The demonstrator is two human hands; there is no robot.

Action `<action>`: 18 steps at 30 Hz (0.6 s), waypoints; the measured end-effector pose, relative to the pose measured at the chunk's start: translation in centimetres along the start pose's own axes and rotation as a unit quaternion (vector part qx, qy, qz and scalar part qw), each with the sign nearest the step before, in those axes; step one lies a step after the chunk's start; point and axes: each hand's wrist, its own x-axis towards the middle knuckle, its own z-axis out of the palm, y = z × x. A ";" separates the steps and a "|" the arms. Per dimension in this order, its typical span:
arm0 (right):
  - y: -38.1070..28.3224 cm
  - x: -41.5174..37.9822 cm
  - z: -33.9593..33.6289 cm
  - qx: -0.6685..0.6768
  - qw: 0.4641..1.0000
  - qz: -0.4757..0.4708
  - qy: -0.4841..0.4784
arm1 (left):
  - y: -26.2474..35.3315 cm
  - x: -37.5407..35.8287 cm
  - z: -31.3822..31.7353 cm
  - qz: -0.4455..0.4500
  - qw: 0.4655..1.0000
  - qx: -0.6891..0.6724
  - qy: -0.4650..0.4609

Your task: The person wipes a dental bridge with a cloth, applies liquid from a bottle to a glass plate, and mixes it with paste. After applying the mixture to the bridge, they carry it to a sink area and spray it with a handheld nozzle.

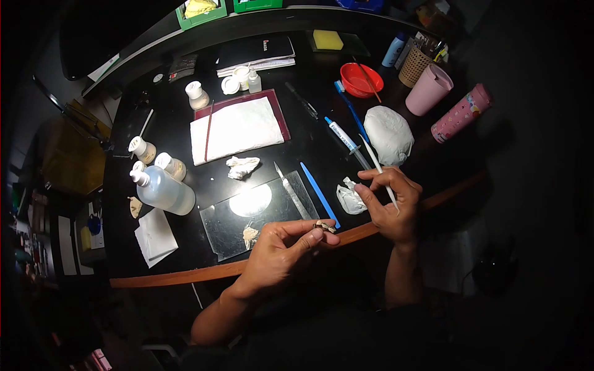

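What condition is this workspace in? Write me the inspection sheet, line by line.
Surface: glossy black desk with brown front edge, crowded.
Job's things: small irregular cream piece and slim white pointed tool, both held.
Clutter: crumpled white tissue, translucent bluish pump bottle, round red plastic bowl.
Left grip: pinching the piece.
Right grip: holding the tool, apart from the piece.
Cables: thin white cord below the desk edge.
Surroundings: green plastic bins behind; right side too dark to judge.

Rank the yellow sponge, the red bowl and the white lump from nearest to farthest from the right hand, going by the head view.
1. White lump: just beyond the right hand.
2. Red bowl: farther back, past the lump.
3. Yellow sponge: farthest, behind the bowl and to its left.
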 end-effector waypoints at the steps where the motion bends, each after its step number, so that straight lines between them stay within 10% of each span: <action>1: -1.0 -0.3 -0.1 0.034 0.999 0.019 0.009 | 0.3 -0.1 0.0 -0.017 1.000 -0.004 0.001; 18: -4.4 -1.0 1.9 0.153 0.976 -0.140 -0.058 | -1.6 -0.2 -1.5 0.030 0.998 -0.023 -0.046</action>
